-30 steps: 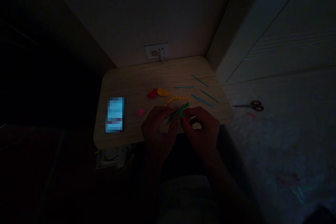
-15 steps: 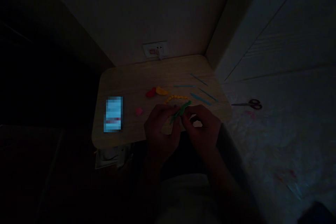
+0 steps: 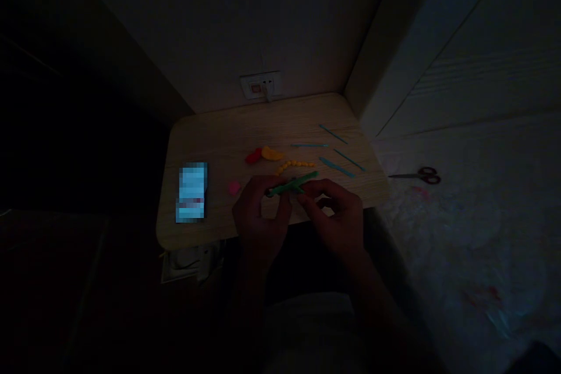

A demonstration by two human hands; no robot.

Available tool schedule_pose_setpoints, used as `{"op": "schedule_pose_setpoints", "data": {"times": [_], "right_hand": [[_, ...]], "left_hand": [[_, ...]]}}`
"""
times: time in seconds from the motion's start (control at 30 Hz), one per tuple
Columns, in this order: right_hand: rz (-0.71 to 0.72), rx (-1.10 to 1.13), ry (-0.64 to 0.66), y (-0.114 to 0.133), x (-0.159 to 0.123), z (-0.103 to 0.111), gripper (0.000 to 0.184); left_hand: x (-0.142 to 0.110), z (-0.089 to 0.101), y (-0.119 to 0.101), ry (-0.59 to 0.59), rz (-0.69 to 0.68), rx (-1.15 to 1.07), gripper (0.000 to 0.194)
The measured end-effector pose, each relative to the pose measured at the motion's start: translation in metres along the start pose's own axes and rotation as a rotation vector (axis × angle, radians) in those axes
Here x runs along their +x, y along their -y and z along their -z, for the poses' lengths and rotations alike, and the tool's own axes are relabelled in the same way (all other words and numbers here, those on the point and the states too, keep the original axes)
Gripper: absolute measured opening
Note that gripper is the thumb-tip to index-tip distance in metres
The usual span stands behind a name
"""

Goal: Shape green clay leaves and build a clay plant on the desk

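Between both hands, above the near edge of the small table, is a long, thin green piece of modelling clay [image 3: 294,184]. My left hand [image 3: 261,219] pinches it on the left side, thumb and fingers closed. With thumb and fingertips, my right hand [image 3: 338,216] grips its right part. A shorter green bit sticks out beside the right fingertips; dim light hides its details. Just beyond lies a curved string of orange clay beads [image 3: 295,163]. Farther back are a red lump [image 3: 253,156] and a yellow-orange lump [image 3: 272,153] of clay, and a pink ball [image 3: 234,187] sits left of my left hand.
Several blue modelling tools [image 3: 336,166] lie at the table's right. A lit phone [image 3: 191,193] rests on the left of the wooden table [image 3: 219,128]. A wall socket [image 3: 260,85] is behind. Dark-handled scissors [image 3: 428,175] lie right of the table.
The green clay has turned from a steep slant to nearly level, showing more of its length. Both hands have shifted slightly left. The view has moved a little.
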State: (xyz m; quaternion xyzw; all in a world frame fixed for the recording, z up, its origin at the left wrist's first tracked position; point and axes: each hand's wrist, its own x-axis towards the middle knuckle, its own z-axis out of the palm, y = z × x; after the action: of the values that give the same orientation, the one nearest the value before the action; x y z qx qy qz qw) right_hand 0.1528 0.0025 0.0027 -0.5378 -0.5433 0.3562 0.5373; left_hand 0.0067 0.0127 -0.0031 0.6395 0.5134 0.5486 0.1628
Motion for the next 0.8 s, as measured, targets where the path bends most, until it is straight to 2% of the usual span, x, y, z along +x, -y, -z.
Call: {"op": "schedule_pose_setpoints", "data": {"times": [0.13, 0.27, 0.47, 0.57, 0.63, 0.67, 0.73, 0.8], "right_hand": [[-0.035, 0.036, -0.014, -0.003, 0.002, 0.006, 0.015], [-0.132, 0.169, -0.060, -0.003, 0.011, 0.011, 0.020], [-0.299, 0.356, 0.099, -0.003, 0.022, 0.012, 0.022], [-0.371, 0.446, 0.081, -0.006, 0.021, 0.011, 0.022], [-0.396, 0.498, 0.064, -0.007, 0.020, 0.010, 0.025], [-0.400, 0.514, 0.058, -0.007, 0.020, 0.010, 0.026], [-0.397, 0.525, 0.056, -0.006, 0.021, 0.010, 0.029], [-0.390, 0.521, 0.068, -0.005, 0.021, 0.011, 0.031]], "left_hand": [[0.002, 0.002, 0.001, -0.061, -0.008, 0.036, 0.022], [0.001, 0.004, 0.003, -0.078, 0.025, 0.040, 0.038], [0.000, 0.004, 0.002, -0.008, -0.024, -0.003, 0.043], [-0.002, -0.003, 0.004, -0.104, -0.005, -0.116, 0.051], [-0.004, -0.010, 0.006, -0.165, 0.094, -0.237, 0.045], [-0.005, -0.012, 0.007, -0.145, 0.163, -0.285, 0.037], [-0.007, -0.016, 0.007, -0.015, 0.261, -0.346, 0.018], [-0.007, -0.018, 0.004, 0.114, 0.295, -0.373, 0.010]]}}
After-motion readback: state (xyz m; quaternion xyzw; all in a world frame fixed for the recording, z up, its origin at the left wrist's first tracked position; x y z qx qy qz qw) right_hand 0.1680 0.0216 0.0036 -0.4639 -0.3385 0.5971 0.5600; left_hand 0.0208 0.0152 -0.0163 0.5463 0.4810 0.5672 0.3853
